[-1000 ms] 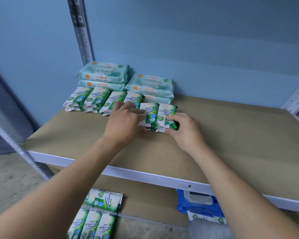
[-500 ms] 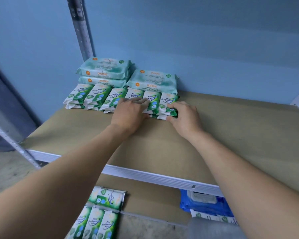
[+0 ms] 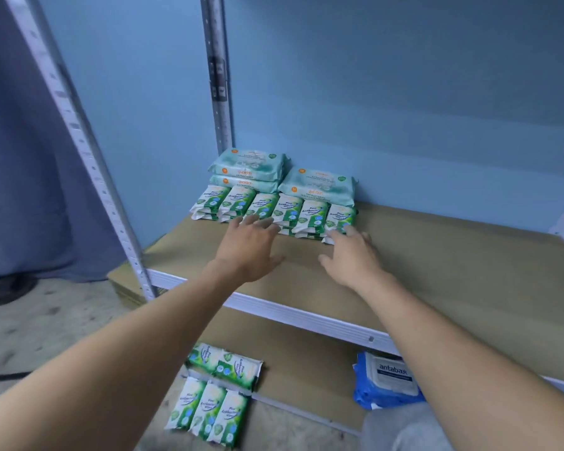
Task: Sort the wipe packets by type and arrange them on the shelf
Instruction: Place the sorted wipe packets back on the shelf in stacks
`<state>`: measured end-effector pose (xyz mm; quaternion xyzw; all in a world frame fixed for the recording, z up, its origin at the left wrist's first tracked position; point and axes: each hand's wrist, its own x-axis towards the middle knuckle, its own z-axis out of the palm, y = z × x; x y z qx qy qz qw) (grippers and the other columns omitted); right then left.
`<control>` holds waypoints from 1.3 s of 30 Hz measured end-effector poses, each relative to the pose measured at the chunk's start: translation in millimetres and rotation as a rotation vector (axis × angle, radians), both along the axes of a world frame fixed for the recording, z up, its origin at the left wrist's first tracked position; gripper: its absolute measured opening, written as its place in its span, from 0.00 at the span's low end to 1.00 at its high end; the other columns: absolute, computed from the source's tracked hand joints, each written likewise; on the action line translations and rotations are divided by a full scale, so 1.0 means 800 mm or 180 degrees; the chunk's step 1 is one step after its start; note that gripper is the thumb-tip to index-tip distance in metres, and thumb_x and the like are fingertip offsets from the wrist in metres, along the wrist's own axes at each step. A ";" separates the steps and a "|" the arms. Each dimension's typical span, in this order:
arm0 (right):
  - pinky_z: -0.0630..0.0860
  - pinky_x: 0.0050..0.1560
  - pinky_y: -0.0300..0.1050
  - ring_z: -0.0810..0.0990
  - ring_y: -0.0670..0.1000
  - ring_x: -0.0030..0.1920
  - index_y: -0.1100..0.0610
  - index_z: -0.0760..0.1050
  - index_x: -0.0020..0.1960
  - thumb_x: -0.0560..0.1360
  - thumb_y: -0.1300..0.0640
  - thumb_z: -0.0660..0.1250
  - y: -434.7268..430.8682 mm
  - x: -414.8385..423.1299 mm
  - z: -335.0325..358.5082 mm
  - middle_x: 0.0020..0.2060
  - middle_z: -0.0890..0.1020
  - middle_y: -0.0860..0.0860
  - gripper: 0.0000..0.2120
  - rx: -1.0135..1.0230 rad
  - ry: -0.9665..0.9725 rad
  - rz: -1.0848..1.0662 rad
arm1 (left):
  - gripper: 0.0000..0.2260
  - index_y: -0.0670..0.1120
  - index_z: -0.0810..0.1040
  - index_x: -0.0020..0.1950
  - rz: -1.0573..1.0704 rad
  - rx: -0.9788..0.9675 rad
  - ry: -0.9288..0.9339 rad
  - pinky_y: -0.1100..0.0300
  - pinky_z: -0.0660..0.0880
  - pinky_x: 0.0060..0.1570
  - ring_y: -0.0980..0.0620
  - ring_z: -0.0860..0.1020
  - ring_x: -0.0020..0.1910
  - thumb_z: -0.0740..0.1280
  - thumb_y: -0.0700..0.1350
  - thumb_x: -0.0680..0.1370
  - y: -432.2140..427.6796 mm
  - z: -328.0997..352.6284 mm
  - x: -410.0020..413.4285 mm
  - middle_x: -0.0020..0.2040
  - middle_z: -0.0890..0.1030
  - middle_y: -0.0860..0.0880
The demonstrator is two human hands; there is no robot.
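The landmark is the row of green Pine Antibacterial wipe packets (image 3: 287, 209), 6 across, lying on the brown shelf board (image 3: 453, 281). Lower packets show under the row's front edge.

Behind the row, against the blue wall (image 3: 404, 92):
- a stack of 2 teal Guardian antibacterial packs (image 3: 248, 170) behind its left half;
- 1 teal Guardian pack (image 3: 318, 187) behind its right half.

The rear upright post (image 3: 217, 76) stands behind the row's left end.

Left hand (image 3: 251, 245): fingers straight and spread, holding nothing, fingertips at the row's front edge near the left-centre packets. The tips are blurred, so contact cannot be confirmed.

Right hand (image 3: 352, 255): fingers spread and relaxed, holding nothing, fingertips at the front edge of the rightmost packet.

Right of the row, the board runs bare to the far bracket. In front of the row, bare board extends to the white front rail (image 3: 290, 310).

Below the row, past the rail:
- green packets (image 3: 225, 362) lie at the lower board's front edge;
- 3 more green packets (image 3: 209, 408) lie side by side just in front of them;
- a blue antabax pack (image 3: 388, 379) sits to the right.
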<state>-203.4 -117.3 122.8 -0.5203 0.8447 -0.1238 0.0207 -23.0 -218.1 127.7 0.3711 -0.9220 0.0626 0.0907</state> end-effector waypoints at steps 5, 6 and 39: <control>0.72 0.66 0.53 0.70 0.60 0.67 0.53 0.71 0.71 0.77 0.45 0.67 0.028 0.068 0.010 0.67 0.73 0.55 0.26 -0.0135 -0.0405 0.0337 | 0.27 0.52 0.70 0.73 0.0367 0.0254 0.0227 0.49 0.67 0.64 0.45 0.70 0.69 0.63 0.64 0.78 0.044 0.009 0.069 0.69 0.76 0.51; 0.73 0.65 0.53 0.71 0.60 0.67 0.53 0.71 0.71 0.77 0.45 0.67 0.034 0.083 0.011 0.66 0.73 0.55 0.25 -0.0199 -0.0508 0.0388 | 0.27 0.52 0.71 0.72 0.0455 0.0356 0.0344 0.49 0.70 0.63 0.45 0.71 0.68 0.63 0.64 0.78 0.053 0.008 0.083 0.68 0.77 0.50; 0.71 0.58 0.43 0.77 0.55 0.63 0.56 0.75 0.67 0.76 0.48 0.70 0.073 0.264 -0.355 0.60 0.81 0.52 0.22 0.1607 -0.2131 0.0144 | 0.27 0.49 0.75 0.69 0.2268 0.2710 0.0960 0.50 0.74 0.62 0.47 0.76 0.65 0.68 0.63 0.76 0.136 -0.378 0.319 0.67 0.79 0.50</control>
